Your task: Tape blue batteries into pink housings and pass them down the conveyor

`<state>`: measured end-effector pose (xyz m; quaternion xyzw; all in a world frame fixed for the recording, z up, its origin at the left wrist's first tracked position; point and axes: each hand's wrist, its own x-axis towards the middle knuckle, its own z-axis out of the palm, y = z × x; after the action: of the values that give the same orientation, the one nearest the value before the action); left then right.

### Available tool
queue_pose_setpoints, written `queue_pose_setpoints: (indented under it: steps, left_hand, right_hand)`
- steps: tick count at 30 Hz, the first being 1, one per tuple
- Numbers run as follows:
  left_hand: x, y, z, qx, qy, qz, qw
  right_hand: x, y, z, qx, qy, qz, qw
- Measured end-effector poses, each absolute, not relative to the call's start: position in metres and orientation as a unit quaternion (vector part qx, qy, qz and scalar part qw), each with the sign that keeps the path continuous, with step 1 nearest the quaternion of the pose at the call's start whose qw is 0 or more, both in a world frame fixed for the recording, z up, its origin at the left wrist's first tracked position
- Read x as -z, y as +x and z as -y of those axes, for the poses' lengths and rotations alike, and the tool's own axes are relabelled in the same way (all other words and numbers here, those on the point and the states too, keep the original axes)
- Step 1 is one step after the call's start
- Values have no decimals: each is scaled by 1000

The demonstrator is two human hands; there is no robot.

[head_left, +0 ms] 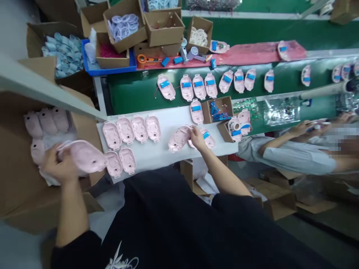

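Observation:
My left hand [57, 164] is closed around a stack of pink plastic shells [84, 156], held over the big cardboard box [17, 186] at the left. More pink shells [46, 121] lie inside that box. My right hand [198, 137] rests on the white work surface [162, 149], fingers curled on a pink shell [179, 138], with a shell carrying a blue battery [209, 139] right beside it. Several empty pink shells [131, 129] lie in rows between my hands.
A green conveyor [134, 93] carries several pink shells with blue batteries [199, 86]. Cardboard boxes of parts [125, 24] and a blue tray [112, 69] stand behind it. A small box of blue batteries [218, 109] sits near my right hand. A co-worker's arms [294, 149] work at the right.

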<state>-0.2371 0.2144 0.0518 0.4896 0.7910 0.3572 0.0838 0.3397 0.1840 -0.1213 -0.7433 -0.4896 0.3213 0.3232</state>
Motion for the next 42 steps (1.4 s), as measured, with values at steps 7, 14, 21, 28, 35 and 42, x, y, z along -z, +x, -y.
queue_pose_setpoints:
  steps: [7,14,21,28,35,42]
  left_hand:
    - [74,75,-304,-297,597,-648,367]
    - [151,174,-360,-215,615,-657,380]
    - [152,159,-345,-157,669,-680,255]
    - [161,130,-249,10,703,-699,131]
    - [177,110,-253,20,703,-699,131]
    - [171,104,-261,-32,706,-692,149]
  right_hand:
    - [145,388,-273,-382,-663,612,200]
    - [158,403,-338,-387,-659,638,98]
    - [177,410,-356,-400,-648,642,89]
    - [187,403,-350,-414,-639,643,81]
    - [198,390,-361,-401,-619,668,102]
    - [173,398,-333,-332,-680,624,193]
